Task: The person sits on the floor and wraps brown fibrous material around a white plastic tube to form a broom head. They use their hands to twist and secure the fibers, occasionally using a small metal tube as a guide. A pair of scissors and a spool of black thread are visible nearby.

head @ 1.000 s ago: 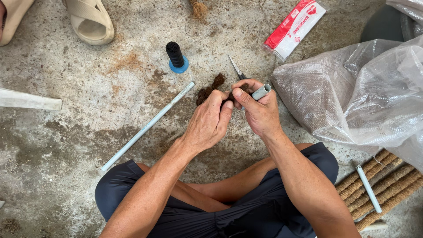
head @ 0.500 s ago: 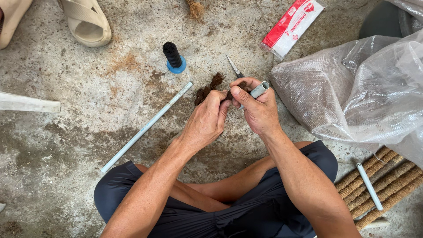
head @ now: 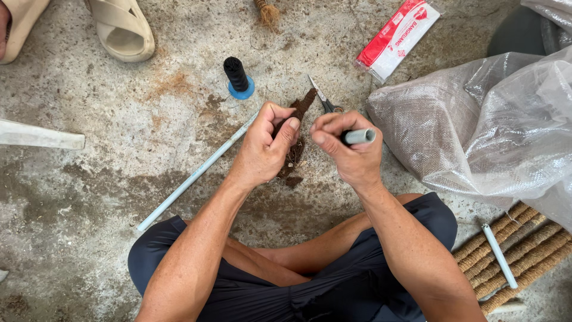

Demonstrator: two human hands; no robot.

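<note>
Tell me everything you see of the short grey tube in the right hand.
The short grey plastic tube is a round, pale piece, lying roughly level with its cut end pointing right. Only that end shows; the rest sits inside the closed right hand, with the thumb pressed near its inner end. Nothing else touches it, above the concrete floor.

A flat, oblong packet (head: 398, 37) lies on the concrete floor (head: 119, 179) near its far edge, towards the far right corner. It is sealed in clear film; one long side is red, the other white, and it sits at a slant with its red end pointing to the corner. Print shows on it but is left unread.

Just right of it, a large sack (head: 476, 131) of translucent woven plastic, greyish-white, slumps along the right edge of the floor, crumpled and glossy. A second fold of clear plastic (head: 551, 15) shows at the far right corner.
</note>
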